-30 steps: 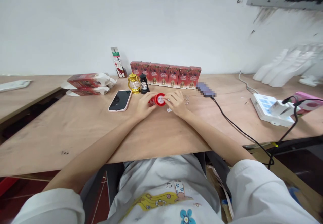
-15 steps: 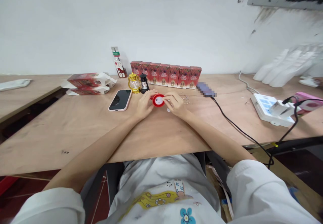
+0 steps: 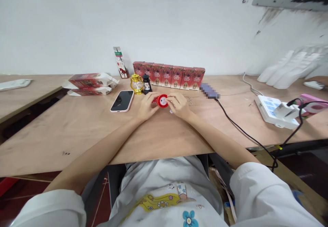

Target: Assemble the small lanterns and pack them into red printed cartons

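Observation:
My left hand [image 3: 148, 106] is closed around a small red lantern [image 3: 158, 99], tipped so that its round white underside with a dark spot faces me. The thumb and fingertips of my right hand [image 3: 178, 104] are pinched together at the right side of that underside; whatever is between them is too small to make out. Just below the right fingertips lies a tiny whitish piece [image 3: 171, 111]. Behind my left hand stand a gold lantern [image 3: 136, 83] and a black lantern [image 3: 147, 84], side by side and upright.
Several red printed boxes [image 3: 166, 75] stand in a row behind my hands. A phone [image 3: 122, 101] lies left, near flattened red cartons [image 3: 87, 84]. Small metal pieces [image 3: 190, 101] lie right of my hand. A cabled, blurred device [image 3: 209, 90] and power strip [image 3: 275, 111] are farther right.
The red lantern has tilted and shifted slightly right, so more of its red side shows by my left fingers. My right hand stays pinched at its underside.

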